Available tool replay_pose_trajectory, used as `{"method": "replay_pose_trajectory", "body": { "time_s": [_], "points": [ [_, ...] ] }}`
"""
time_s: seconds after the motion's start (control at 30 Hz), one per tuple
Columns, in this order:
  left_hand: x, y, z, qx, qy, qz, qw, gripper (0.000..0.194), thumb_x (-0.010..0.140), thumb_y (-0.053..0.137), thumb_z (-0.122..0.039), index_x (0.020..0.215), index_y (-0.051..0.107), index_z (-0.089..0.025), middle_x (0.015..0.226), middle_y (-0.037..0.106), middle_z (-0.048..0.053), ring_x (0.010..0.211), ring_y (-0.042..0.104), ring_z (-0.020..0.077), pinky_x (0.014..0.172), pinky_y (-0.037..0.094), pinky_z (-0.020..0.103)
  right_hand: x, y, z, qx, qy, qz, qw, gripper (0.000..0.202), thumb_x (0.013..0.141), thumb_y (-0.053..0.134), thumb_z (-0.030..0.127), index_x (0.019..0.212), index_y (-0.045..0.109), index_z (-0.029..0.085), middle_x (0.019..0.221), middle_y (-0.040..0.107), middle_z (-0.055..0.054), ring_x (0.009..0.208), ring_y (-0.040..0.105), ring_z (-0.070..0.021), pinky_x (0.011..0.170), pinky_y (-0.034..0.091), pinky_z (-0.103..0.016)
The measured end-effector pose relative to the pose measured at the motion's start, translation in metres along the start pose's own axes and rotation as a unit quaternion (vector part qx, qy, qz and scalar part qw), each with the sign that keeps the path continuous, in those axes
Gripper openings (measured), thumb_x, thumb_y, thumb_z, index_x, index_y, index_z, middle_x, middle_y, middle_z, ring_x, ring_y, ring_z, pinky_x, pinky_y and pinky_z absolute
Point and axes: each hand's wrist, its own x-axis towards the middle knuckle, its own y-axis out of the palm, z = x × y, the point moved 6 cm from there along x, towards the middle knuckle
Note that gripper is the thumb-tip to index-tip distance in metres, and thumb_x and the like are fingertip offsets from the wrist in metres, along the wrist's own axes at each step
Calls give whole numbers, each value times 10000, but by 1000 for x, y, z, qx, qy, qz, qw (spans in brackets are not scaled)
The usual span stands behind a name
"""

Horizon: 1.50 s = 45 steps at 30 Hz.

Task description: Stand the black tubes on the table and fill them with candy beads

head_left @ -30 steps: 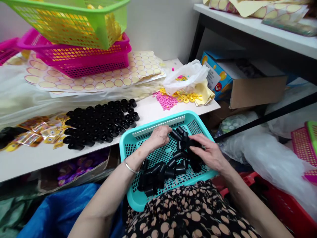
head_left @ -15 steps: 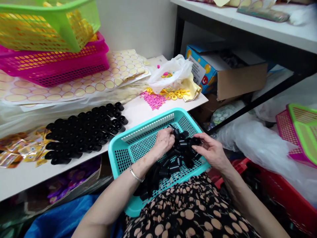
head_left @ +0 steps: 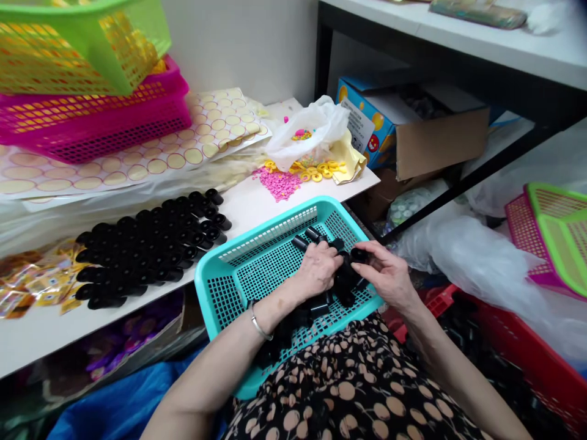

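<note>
On the white bench [head_left: 243, 214], at left, black cylinders [head_left: 147, 244] stand in packed rows. Turquoise basket [head_left: 200, 287] next: left hand [head_left: 318, 269] has shifted rightward this last half-second, fingers curled down among loose black pieces [head_left: 345, 280]; cannot tell whether it grips one. Right hand [head_left: 387, 275], now near it, pinches a black piece [head_left: 359, 255] between thumb and fingers. Both hands now at one cluster.

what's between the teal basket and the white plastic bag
In the head view, pink bits and yellow rings lie on the white tabletop between the teal basket and the bag.
</note>
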Motion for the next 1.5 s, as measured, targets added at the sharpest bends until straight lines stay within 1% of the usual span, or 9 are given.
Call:
{"method": "replay_pose_trajectory", "body": {
  "time_s": [0.17, 0.27, 0.43, 0.6, 0.7, 0.8, 1.0, 1.17, 1.5],
  "points": [
    [-5, -17, 14, -45, -54, -50, 996, 210, 837, 470, -211, 1014, 580, -181, 941, 583, 60, 891, 452, 211, 781, 384, 359, -3, 5, 0, 62, 50, 6, 997, 360, 748, 677, 241, 1097, 594, 216, 1027, 641, -38, 837, 619, -164, 772, 522, -302],
    [-5, -19, 16, -37, -49, -24, 998, 354, 783, 490, -151, 1132, 533, -199, 1054, 543, 66, 934, 438, 214, 805, 388, 360, -1, 8, 5, 58, 46, 8, 997, 337, 733, 680, 236, 1062, 609, 208, 994, 651, -31, 808, 620, -159, 756, 527, -292],
    [0, -1, 11, 1, -31, 45, 999, 250, 745, 469, -112, 945, 598, -190, 1021, 539, 87, 974, 422, 250, 795, 373, 402, 3, 7, 7, 58, 38, 0, 998, 323, 732, 672, 239, 1048, 610, 209, 956, 653, -24, 766, 626, -154, 713, 538, -292],
    [-3, -8, 23, -88, -72, -8, 993, 136, 701, 558, -130, 820, 606, -175, 881, 597, 63, 937, 459, 238, 824, 375, 402, -4, 0, -1, 40, 39, 0, 998, 325, 739, 678, 245, 1057, 614, 210, 1022, 645, -41, 860, 624, -181, 784, 525, -328],
    [-12, -21, 34, -282, -131, -60, 948, 181, 655, 671, -189, 831, 632, -173, 824, 611, 19, 855, 509, 195, 817, 403, 354, -8, 1, 4, 26, 25, 9, 999, 356, 747, 672, 230, 1095, 596, 213, 1048, 640, -44, 913, 614, -187, 844, 503, -346],
    [-21, -27, 36, -475, -167, -66, 861, 265, 613, 744, -236, 849, 654, -154, 763, 606, -9, 736, 535, 150, 738, 431, 302, -6, 5, 19, -13, -13, 14, 1000, 366, 740, 658, 183, 1097, 590, 225, 1034, 639, -35, 918, 604, -182, 854, 489, -343],
    [-32, -23, 33, -616, -189, -61, 762, 336, 604, 786, -283, 895, 680, -153, 769, 620, -4, 692, 539, 117, 692, 437, 262, 3, 8, 44, -71, -131, 13, 989, 353, 745, 600, 122, 1078, 616, 238, 962, 648, -35, 916, 582, -191, 836, 478, -364],
    [-33, -26, 33, -609, -174, -74, 770, 317, 617, 782, -292, 892, 696, -157, 809, 615, 10, 720, 535, 119, 694, 436, 256, 2, 13, 45, -102, -174, 28, 979, 379, 767, 563, 106, 1117, 620, 241, 1000, 644, -58, 939, 572, -208, 844, 475, -403],
    [-33, -46, 29, -488, -129, -81, 859, 235, 698, 713, -329, 878, 716, -179, 797, 607, 11, 744, 529, 137, 700, 419, 263, 0, 19, 45, -160, -218, 49, 962, 458, 784, 536, 100, 1206, 580, 274, 1011, 629, -61, 940, 554, -225, 820, 484, -430]
  ]
}}
